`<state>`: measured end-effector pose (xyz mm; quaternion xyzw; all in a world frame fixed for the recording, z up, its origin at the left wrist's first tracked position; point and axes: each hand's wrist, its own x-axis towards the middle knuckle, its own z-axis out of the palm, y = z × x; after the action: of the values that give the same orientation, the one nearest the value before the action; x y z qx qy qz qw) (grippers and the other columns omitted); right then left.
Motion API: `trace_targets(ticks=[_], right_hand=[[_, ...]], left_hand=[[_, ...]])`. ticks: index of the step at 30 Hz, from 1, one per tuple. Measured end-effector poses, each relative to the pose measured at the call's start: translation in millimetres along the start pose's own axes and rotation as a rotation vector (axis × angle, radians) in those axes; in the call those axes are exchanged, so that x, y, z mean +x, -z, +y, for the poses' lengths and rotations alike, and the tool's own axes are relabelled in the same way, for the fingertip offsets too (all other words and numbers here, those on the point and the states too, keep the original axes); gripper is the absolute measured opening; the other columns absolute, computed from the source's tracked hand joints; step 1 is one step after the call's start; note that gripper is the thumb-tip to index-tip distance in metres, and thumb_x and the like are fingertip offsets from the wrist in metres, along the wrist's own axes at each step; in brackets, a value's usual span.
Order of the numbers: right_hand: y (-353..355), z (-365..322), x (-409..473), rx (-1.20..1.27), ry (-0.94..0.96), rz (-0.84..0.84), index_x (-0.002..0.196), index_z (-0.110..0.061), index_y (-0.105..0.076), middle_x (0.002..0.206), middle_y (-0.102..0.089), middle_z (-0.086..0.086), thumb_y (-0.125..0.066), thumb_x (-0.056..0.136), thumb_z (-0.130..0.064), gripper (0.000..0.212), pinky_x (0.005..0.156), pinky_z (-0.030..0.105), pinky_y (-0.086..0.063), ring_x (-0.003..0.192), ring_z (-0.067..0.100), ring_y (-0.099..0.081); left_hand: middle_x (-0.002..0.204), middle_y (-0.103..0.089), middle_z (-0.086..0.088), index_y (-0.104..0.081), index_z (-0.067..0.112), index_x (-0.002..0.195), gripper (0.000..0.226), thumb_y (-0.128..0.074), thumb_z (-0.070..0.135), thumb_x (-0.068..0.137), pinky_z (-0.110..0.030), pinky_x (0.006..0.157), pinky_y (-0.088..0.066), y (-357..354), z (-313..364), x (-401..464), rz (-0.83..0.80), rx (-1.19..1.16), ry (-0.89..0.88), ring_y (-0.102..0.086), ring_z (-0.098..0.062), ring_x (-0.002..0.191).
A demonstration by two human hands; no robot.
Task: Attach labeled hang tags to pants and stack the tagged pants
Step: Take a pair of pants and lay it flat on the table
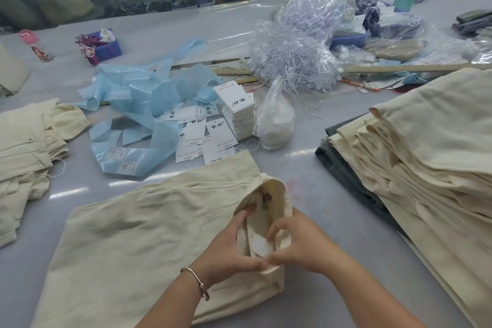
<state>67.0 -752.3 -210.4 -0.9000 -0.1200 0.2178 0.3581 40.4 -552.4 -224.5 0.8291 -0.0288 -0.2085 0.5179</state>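
Both the left hand [231,247] and right hand [298,243] pinch the open waistband of cream pants [138,242] lying on the grey surface [332,186], near scattered hang tags [202,130].

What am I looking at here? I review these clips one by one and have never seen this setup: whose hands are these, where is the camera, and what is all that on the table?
There is no machine: one camera worn on a person's head looks down at their own bare hands. The left hand, with a bracelet, and the right hand both pinch the open waistband of the cream pants lying in front of them. Beyond lie loose white hang tags, blue plastic strips and a clear bag of plastic fasteners. To the right is a tall pile of folded pants; a smaller pile lies to the left. I cannot tell which pile is already tagged.
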Motion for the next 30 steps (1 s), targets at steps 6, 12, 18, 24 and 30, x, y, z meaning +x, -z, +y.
trace_targets(ticks=[6,12,18,24,30], right_hand=[[-15,-4,1,-0.118,0.016,0.016,0.083,-0.037,-0.05,0.107,-0.038,-0.013,-0.075,0.053,-0.05,0.041,0.068,0.023,-0.045,0.092,0.008,-0.046],[-11,11,0,0.322,0.008,0.042,0.051,-0.027,-0.059,0.074,-0.053,-0.013,-0.064,0.064,0.006,0.036,0.05,0.009,-0.034,0.053,-0.003,-0.049],[-21,40,-10,0.647,0.038,0.167,0.048,-0.018,-0.063,0.079,-0.059,0.002,-0.053,0.058,0.026,0.046,0.059,0.025,-0.036,0.066,0.014,-0.052],[-34,49,-13,0.835,0.075,0.25,0.055,-0.005,-0.051,0.064,-0.056,0.0,-0.055,0.064,0.035,0.04,0.053,0.022,-0.042,0.061,0.014,-0.054],[-35,47,-15,0.833,0.107,0.272,0.059,-0.008,-0.046,0.059,-0.046,0.002,-0.066,0.062,0.022,0.036,0.051,0.022,-0.034,0.058,0.012,-0.041]], left_hand=[[0.137,-0.044,0.018,-0.03,0.04,0.139,0.093,-0.082,0.02,0.065,-0.007,0.09,-0.039,-3,3,0,-0.074,-0.015,-0.025,-0.046,0.013,0.12],[0.139,-0.04,0.025,-0.034,0.044,0.136,0.083,-0.061,0.013,0.064,-0.002,0.092,-0.033,-11,1,1,0.016,-0.024,-0.026,-0.039,0.017,0.123],[0.14,-0.041,0.026,-0.038,0.04,0.138,0.08,-0.058,0.018,0.064,-0.006,0.1,-0.032,-17,-1,2,0.086,-0.034,-0.015,-0.035,0.015,0.128],[0.138,-0.043,0.028,-0.04,0.041,0.136,0.078,-0.059,0.019,0.063,-0.01,0.103,-0.033,-18,1,2,0.111,-0.013,-0.01,-0.036,0.017,0.126],[0.138,-0.044,0.026,-0.041,0.04,0.135,0.078,-0.059,0.019,0.063,-0.013,0.105,-0.034,-19,1,1,0.125,-0.01,-0.006,-0.037,0.014,0.127]])
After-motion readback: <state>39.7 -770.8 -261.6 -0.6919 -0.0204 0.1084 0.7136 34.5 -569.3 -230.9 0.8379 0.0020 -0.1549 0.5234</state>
